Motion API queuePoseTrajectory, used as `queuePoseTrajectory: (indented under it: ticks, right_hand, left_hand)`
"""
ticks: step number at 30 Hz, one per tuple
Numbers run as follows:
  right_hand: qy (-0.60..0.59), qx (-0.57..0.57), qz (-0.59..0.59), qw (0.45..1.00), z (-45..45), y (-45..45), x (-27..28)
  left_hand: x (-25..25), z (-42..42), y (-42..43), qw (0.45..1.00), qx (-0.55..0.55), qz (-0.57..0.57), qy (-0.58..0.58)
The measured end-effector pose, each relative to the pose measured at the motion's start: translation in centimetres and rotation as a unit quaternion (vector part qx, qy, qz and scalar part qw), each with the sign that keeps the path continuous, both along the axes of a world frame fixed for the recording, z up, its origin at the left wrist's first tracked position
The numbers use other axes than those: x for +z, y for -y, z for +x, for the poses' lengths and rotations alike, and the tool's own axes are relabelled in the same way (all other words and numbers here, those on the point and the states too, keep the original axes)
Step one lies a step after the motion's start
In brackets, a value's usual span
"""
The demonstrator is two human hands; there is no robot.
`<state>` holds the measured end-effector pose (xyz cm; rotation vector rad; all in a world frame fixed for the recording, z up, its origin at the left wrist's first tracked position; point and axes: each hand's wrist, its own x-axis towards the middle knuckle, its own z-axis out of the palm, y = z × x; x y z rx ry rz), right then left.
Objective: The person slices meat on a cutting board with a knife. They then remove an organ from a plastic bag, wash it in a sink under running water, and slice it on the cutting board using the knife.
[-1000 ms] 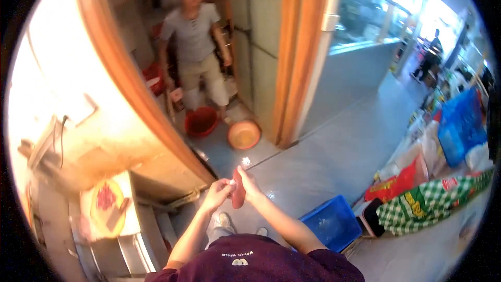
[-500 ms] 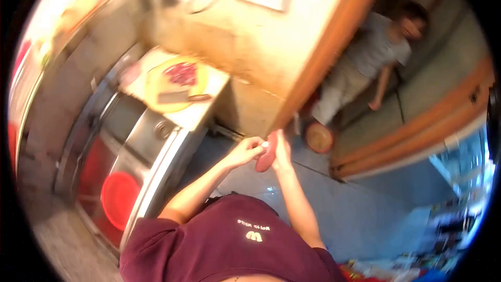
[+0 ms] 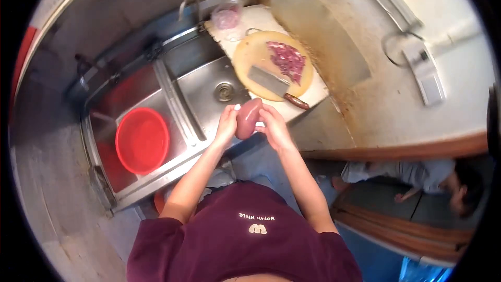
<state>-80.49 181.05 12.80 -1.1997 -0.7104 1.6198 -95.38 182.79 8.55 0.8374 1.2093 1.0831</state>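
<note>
Between my two hands is a glossy reddish-brown raw kidney (image 3: 248, 118), held up in front of the sink's edge. My left hand (image 3: 227, 124) grips its left side, with the thumb near its top. On the opposite side, my right hand (image 3: 275, 127) holds it between thumb and fingers. Just beyond, a round yellowish cutting board (image 3: 250, 57) carries a pile of chopped red meat (image 3: 288, 61). A cleaver (image 3: 267, 81) lies flat on the board, its brown handle reaching past the rim.
A double steel sink (image 3: 201, 94) is on the left, with a red basin (image 3: 142, 141) in its left bowl. A clear plastic bag (image 3: 226, 15) sits on the white counter (image 3: 316, 94) behind the board. At right, another person (image 3: 417, 175) is beyond a wooden doorframe (image 3: 396, 151).
My view and body have turned left, from the doorway to the sink and board. The kidney has come along in both hands and now shows its broad side.
</note>
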Motion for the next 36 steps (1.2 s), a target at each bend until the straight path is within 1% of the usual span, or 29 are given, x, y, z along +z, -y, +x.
queuePoseTrajectory:
  ticks: [1, 2, 3, 4, 7, 9, 11, 15, 16, 20, 24, 27, 30, 31, 34, 36]
  right_hand:
    - [0.011, 0.031, -0.006, 0.999, -0.7, -0.9, 0.1]
    - [0.020, 0.061, -0.010, 0.998, -1.3, -2.0, 0.4]
    - [0.029, 0.096, -0.013, 0.995, -1.8, -2.8, 0.9]
    - [0.021, 0.117, -0.028, 0.992, -2.0, -3.8, 0.2]
    - [0.030, 0.142, -0.053, 0.988, -2.8, -7.1, -1.6]
    - [0.039, 0.141, -0.064, 0.987, -3.0, -9.7, -2.7]
    - [0.023, 0.139, -0.072, 0.987, -2.9, -12.6, -3.8]
    - [-0.029, 0.167, -0.095, 0.981, -3.1, -19.0, -6.1]
    - [-0.046, 0.173, -0.101, 0.979, -3.3, -20.9, -7.1]
    - [-0.052, 0.201, -0.133, 0.969, -5.8, -27.9, -11.8]
    - [-0.054, 0.210, -0.118, 0.969, -11.1, -34.0, -14.4]
    - [-0.045, 0.160, -0.134, 0.977, -15.9, -38.3, -15.1]
    - [-0.060, 0.109, -0.107, 0.986, -19.5, -41.8, -15.3]
    - [-0.069, 0.085, -0.097, 0.989, -20.3, -42.7, -15.8]
    - [-0.079, 0.000, -0.065, 0.995, -22.1, -43.8, -16.4]
    - [-0.040, -0.051, -0.043, 0.997, -22.8, -43.3, -15.9]
  left_hand:
    - [-0.7, -1.3, -0.7, 0.999, 0.028, -0.001, 0.036]
    - [-1.4, -2.2, -1.3, 0.994, 0.082, -0.027, 0.068]
    - [-1.9, -3.3, -1.7, 0.989, 0.124, -0.037, 0.077]
    - [-2.5, -4.2, -2.3, 0.982, 0.162, -0.045, 0.086]
    - [-3.8, -6.8, -4.5, 0.961, 0.244, -0.081, 0.096]
    - [-4.7, -8.1, -6.1, 0.947, 0.259, -0.059, 0.178]
    - [-5.9, -9.2, -7.8, 0.930, 0.260, -0.051, 0.255]
    - [-3.9, -9.8, -10.7, 0.919, 0.258, -0.039, 0.295]
    - [-3.8, -9.9, -11.3, 0.918, 0.258, -0.037, 0.299]
    - [-4.1, -10.4, -14.2, 0.909, 0.272, -0.032, 0.314]
    - [-8.7, -11.9, -16.7, 0.904, 0.278, -0.044, 0.320]
    - [-9.6, -12.7, -18.4, 0.895, 0.280, -0.041, 0.345]
    - [-9.6, -13.7, -19.8, 0.909, 0.266, -0.011, 0.319]
    - [-8.8, -13.8, -20.2, 0.912, 0.279, -0.026, 0.299]
    - [-8.8, -15.3, -20.9, 0.916, 0.292, -0.048, 0.272]
    - [-8.5, -15.9, -21.5, 0.926, 0.283, -0.031, 0.248]
